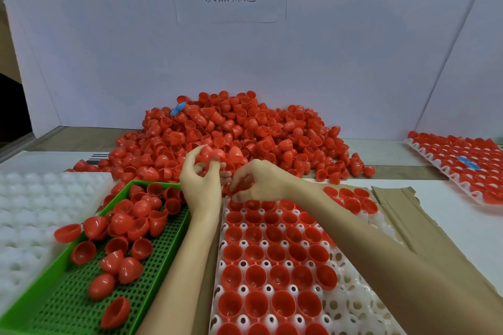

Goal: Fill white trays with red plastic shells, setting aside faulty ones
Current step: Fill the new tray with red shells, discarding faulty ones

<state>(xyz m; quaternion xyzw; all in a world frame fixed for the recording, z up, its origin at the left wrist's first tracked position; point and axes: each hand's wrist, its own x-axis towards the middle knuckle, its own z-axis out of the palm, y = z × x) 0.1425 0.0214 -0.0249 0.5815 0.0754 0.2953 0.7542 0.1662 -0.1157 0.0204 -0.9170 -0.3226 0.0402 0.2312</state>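
We saw the left hand [200,185] grip several red shells [215,153], fingers curled, just before the pile [231,130]. The right hand [255,182] curled its fingers over the far row of the part-filled white tray [353,304]; we could not tell whether they pinched anything.
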